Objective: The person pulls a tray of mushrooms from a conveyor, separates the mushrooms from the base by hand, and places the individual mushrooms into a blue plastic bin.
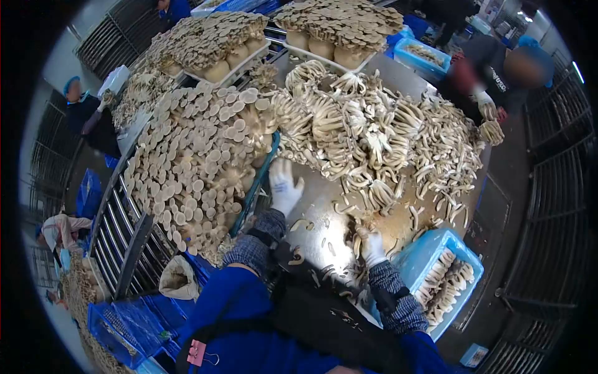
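My left hand (285, 188), in a white glove, is over the metal tabletop (314, 187) beside the green edge strip (256, 181). Its fingers are stretched out and the thumb stands apart, with nothing in them. Closer to me, my gloved right hand (373, 247) has its fingers curled together low over the table; what they hold, if anything, is too small to make out. Ahead of both hands lies a big heap of loose mushrooms (380, 131) with pale stems. To the right of my right hand, a blue lined crate (471, 249) holds rows of mushrooms (439, 280).
Left of the strip, brown-capped mushroom clusters (187, 149) pile up by a roller conveyor (118, 230). Trays of mushroom blocks (339, 28) stand at the back. A co-worker (498, 68) at the right holds a mushroom bunch (491, 132). Blue crates (134, 330) sit lower left.
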{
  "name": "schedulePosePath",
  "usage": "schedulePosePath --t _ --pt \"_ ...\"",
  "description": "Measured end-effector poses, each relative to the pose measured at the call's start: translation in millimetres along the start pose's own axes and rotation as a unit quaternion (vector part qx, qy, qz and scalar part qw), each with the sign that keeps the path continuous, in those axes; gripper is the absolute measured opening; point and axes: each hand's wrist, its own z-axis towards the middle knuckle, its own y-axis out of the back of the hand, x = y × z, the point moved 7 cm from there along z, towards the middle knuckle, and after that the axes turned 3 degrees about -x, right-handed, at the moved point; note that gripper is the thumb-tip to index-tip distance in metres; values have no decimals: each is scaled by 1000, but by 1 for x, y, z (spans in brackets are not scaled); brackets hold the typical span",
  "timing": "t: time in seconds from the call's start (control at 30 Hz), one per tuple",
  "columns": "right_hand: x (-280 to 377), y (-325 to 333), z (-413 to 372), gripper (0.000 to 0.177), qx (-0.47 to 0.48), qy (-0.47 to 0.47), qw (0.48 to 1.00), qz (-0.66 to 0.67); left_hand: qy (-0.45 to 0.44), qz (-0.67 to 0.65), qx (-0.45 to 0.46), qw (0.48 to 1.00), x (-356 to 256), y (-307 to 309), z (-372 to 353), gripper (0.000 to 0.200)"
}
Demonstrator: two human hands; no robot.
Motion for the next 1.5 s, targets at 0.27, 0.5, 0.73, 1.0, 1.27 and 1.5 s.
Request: schedulePosePath --t 0.27,0.5,0.73,1.0,1.27,1.5 --pt "-39 17 1 24 22 -52 998 -32 139 -7 17 990 40 -89 77 70" --pt "-43 22 2 29 30 -79 989 -117 157 -31 94 983 60 -124 90 72" --pt "-67 18 17 39 42 -129 989 -58 58 23 110 992 40 -111 52 57" --pt "-71 2 11 33 32 -120 985 -122 14 -123 308 943 41 -89 46 95" --pt "-71 0 -19 23 24 -128 984 -125 -12 -44 209 977 11 -95 41 95" --pt "-63 9 -17 28 0 -140 981 -137 15 20 97 995 -9 -87 35 56"
